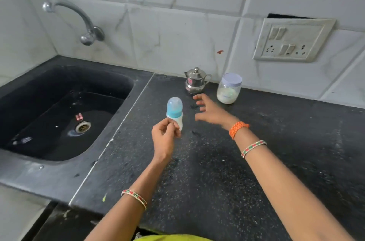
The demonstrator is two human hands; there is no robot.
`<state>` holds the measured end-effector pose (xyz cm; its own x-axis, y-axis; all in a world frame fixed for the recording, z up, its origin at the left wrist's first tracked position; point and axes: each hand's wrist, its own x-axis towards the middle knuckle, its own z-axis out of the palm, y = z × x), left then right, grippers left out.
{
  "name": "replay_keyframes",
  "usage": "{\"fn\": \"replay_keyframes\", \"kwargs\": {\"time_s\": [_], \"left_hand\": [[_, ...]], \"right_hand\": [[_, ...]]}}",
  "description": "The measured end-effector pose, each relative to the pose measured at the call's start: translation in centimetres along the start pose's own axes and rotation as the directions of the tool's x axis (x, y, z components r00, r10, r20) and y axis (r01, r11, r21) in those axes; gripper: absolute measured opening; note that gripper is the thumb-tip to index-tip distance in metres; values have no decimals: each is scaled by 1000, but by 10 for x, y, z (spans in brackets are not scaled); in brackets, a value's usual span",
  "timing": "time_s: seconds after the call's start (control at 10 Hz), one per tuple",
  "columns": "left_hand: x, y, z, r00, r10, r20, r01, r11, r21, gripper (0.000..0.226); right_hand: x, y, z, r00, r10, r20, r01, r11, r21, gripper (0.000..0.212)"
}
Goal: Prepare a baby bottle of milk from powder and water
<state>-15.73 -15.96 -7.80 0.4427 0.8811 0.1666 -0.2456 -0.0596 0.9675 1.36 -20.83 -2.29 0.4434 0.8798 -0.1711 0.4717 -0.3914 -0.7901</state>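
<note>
Black speckled stone bench [227,171], sink [59,110] sunk into its left end, tap [79,17] on the tiled wall above it.

Baby bottle [175,113] stands upright near the middle of the bench, just right of the seam by the sink. Clear blue cap on, teal collar under it, white in the lower body.

My left hand [165,138] is at the base of the bottle, fingers curled narrow, thumb and fingertips touching its lower part. Whether I am truly gripping it or only steadying it, I cannot tell.

My right hand [210,109] is spread wide, fingers apart, holding nothing. It hovers over the bench to the right of the bottle, fingertips pointed back toward the small steel pot [196,81] and close to its foot.

Steel pot has its lid on, spout to the left, and sits near the wall. Powder jar [229,88] stands just beside it on the right: clear plastic, pale lid on, white powder filling the lower part.

Switch and socket plate [292,40] on the wall, upper right.
</note>
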Motion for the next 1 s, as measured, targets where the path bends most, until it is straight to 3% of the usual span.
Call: {"fn": "replay_keyframes", "kwargs": {"time_s": [0.1,0.2,0.3,0.5,0.6,0.9,1.0], "left_hand": [[-3,0,-37,986,-45,-160,53,997,50,30],[5,0,-60,978,-127,-166,148,981,125,25],[16,2,-71,976,-190,-104,208,958,196,21],[33,-2,-75,966,-257,4,243,917,316,23],[37,-5,-65,959,-279,52,243,902,358,24],[47,-12,-42,941,-235,243,79,852,518,13],[50,-13,-35,916,-213,341,-48,785,617,34]], "right_hand": [[-2,-9,56,994,-87,71,87,996,6,116],[4,-18,96,985,-131,-109,139,988,70,107],[10,-18,106,950,-53,-307,85,992,95,68],[15,-7,51,855,68,-515,22,986,168,57],[19,3,22,832,105,-544,-10,985,175,59],[19,24,55,874,181,-451,-95,974,206,58],[14,22,56,893,165,-418,-106,982,159,74]]}}
